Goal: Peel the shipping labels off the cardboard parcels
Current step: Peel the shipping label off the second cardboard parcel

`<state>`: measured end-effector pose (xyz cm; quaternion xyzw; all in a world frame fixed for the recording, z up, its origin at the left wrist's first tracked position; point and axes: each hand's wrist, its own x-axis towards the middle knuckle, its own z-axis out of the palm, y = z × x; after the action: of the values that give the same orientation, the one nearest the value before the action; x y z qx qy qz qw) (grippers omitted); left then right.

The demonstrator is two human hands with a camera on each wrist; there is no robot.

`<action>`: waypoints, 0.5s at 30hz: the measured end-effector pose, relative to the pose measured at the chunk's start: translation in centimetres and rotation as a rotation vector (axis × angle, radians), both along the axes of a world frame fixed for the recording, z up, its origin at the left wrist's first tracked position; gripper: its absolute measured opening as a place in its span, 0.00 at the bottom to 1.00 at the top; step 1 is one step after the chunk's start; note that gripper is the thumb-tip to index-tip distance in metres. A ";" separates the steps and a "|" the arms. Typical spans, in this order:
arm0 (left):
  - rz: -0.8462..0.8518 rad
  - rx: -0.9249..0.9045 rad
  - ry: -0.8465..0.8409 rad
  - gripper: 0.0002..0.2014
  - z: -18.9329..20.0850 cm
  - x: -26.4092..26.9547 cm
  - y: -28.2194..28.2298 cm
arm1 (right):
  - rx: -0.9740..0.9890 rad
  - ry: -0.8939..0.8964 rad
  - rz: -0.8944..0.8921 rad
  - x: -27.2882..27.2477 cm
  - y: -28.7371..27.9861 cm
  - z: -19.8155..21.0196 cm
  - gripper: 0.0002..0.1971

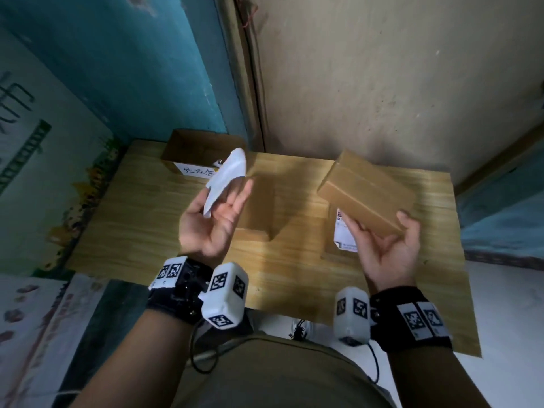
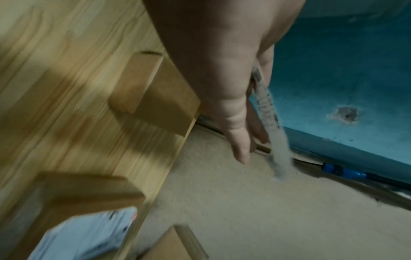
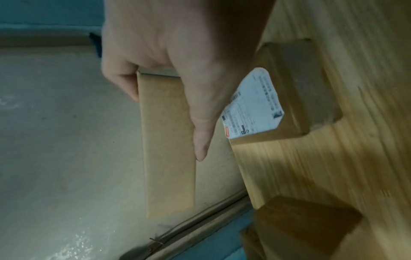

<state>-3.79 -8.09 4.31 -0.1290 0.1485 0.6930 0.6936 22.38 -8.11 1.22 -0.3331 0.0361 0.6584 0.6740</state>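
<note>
My left hand (image 1: 223, 203) is raised palm up over the table and pinches a peeled white shipping label (image 1: 228, 175) between thumb and fingers; the label curls upward. In the left wrist view the label (image 2: 264, 105) shows edge-on beside the fingers (image 2: 238, 133). My right hand (image 1: 379, 240) grips a plain cardboard parcel (image 1: 365, 192) by its near end, tilted above the table. The right wrist view shows thumb and fingers (image 3: 200, 123) round that parcel (image 3: 169, 149). Below it lies a parcel with a white label (image 1: 343, 231) stuck on top (image 3: 251, 105).
A bare parcel (image 1: 259, 207) lies on the wooden table (image 1: 147, 225) under my left hand. An open cardboard box (image 1: 200, 151) with a handwritten white tag stands at the back left. Walls close off the back and the left side.
</note>
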 end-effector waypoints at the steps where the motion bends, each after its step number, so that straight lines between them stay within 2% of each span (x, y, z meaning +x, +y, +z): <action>1: -0.012 -0.029 0.077 0.24 0.2 -0.7 0.2 | 0.025 0.007 0.016 -0.1 0.0 0.0 0.12; 2: -0.024 -0.055 0.156 0.23 0.2 -1.1 0.4 | 0.035 0.062 0.015 -0.3 0.0 0.1 0.10; 4: -0.053 -0.068 0.245 0.24 0.0 -1.8 0.7 | 0.017 0.066 -0.013 -0.9 0.3 -0.2 0.20; 8: -0.101 -0.109 0.370 0.22 -0.5 -2.9 1.6 | -0.062 -0.097 0.008 -1.8 0.1 0.3 0.33; 9: -0.097 -0.145 0.395 0.20 -0.5 -3.2 1.9 | -0.081 -0.132 0.017 -1.8 0.1 0.2 0.33; 11: -0.063 -0.217 0.464 0.15 -0.7 -4.5 2.8 | -0.064 -0.110 0.045 -2.2 0.3 -0.2 0.24; 13: -0.086 -0.255 0.657 0.08 -1.0 -6.2 3.6 | -0.073 -0.116 0.094 -2.6 0.5 -0.5 0.17; 14: -0.092 -0.274 0.782 0.08 -1.2 -7.1 4.1 | -0.087 -0.141 0.110 -2.7 0.8 -0.6 0.15; 15: -0.095 -0.299 0.897 0.13 -1.7 -8.2 4.5 | -0.094 -0.169 0.119 -2.9 1.1 -0.5 0.16</action>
<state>-12.01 -3.61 2.65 0.0913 0.5371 0.6188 0.5660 19.53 -6.98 0.69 -0.4204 -0.0101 0.6645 0.6178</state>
